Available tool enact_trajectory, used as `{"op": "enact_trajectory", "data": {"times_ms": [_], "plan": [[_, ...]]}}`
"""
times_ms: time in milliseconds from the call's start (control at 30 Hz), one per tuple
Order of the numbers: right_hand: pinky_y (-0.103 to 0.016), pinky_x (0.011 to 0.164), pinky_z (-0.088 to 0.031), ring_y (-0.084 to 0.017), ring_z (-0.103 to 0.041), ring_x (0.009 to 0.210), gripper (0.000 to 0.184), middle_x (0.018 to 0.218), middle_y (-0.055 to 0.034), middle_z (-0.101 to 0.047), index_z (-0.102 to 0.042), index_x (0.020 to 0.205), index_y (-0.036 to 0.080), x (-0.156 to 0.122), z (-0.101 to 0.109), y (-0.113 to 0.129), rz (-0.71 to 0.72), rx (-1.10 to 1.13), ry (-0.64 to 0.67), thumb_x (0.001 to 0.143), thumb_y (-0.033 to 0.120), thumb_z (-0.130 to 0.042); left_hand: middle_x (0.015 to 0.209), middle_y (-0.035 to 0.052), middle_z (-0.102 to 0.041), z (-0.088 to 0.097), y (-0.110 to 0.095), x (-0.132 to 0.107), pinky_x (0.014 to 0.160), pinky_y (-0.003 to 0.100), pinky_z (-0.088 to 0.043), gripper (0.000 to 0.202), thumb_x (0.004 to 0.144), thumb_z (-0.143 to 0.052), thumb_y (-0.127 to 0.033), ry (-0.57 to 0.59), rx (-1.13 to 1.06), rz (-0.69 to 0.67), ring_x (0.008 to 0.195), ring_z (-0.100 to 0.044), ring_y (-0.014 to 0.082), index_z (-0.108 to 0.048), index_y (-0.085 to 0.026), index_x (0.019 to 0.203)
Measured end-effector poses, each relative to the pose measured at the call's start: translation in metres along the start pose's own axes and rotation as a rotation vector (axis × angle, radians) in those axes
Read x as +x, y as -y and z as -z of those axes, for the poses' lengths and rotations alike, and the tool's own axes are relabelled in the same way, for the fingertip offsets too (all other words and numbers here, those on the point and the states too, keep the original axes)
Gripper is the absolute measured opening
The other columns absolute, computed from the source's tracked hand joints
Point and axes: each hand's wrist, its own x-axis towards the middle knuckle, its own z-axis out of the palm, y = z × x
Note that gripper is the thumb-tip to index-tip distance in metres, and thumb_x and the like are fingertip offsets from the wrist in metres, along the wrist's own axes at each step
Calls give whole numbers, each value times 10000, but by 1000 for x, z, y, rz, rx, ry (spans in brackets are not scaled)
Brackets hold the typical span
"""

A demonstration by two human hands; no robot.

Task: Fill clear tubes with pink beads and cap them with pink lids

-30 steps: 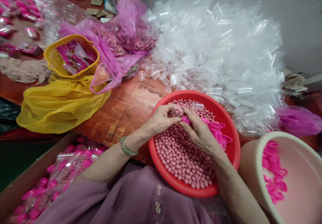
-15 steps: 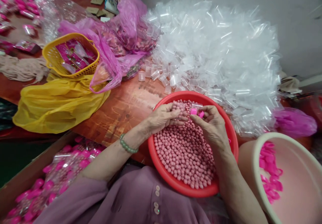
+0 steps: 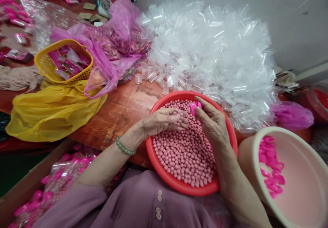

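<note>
Pinching a bright pink cap (image 3: 193,108) between thumb and fingers, my right hand (image 3: 214,123) is nearly closed. My left hand (image 3: 161,122), just beside it, curls loosely around pink beads (image 3: 179,114). Through the head camera I see the red basin (image 3: 189,190) below both, clear cups (image 3: 205,50) heaped beyond.

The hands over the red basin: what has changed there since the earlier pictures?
The right hand, close against the left hand a second ago, has moved away rightward, toward the far rim of the red basin, holding a bright pink piece. The left hand's fingers have straightened, with pink beads still in them. The red basin and the pile of clear cups stayed put.
</note>
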Motion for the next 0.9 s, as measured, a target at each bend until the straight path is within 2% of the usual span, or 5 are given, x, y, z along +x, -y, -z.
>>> {"op": "enact_trajectory", "data": {"times_ms": [133,333,600,733,900], "plan": [[-368,1009,-502,-174,-657,1044,394,1096,-4,-714,-661,1184,268,-1,-6,3,50,-7,22,822,417,-703,1047,126,-736,-1,3,-3,910,309,-531,416,664,-801,-94,27,79,12,949,-705,179,-655,-124,1052],[-335,892,-552,-171,-683,942,320,995,-34,-717,-638,1027,233,1,-12,4,109,5,109,815,461,-707,999,118,-724,3,9,0,876,289,-541,325,728,-765,-148,50,117,-19,884,-696,157,-663,-104,1033],[-324,821,-533,-163,-652,885,226,967,-38,-707,-674,1031,207,3,-10,-2,243,-166,196,883,376,-643,900,96,-713,5,7,-1,753,243,-546,298,758,-742,-162,78,129,-15,801,-682,142,-665,-94,1038],[-313,805,-535,-161,-651,877,250,944,-34,-702,-671,1022,204,3,-12,-4,224,-137,188,872,403,-651,981,136,-727,8,1,-2,801,289,-554,248,787,-676,-131,143,16,54,855,-703,175,-666,-83,1030],[-310,797,-539,-160,-654,872,244,921,-28,-701,-669,1021,207,3,-12,-5,221,-120,187,874,401,-652,995,170,-731,11,-2,-1,852,375,-556,314,914,-556,-339,179,-79,74,936,-712,242,-669,-71,1034]]}}
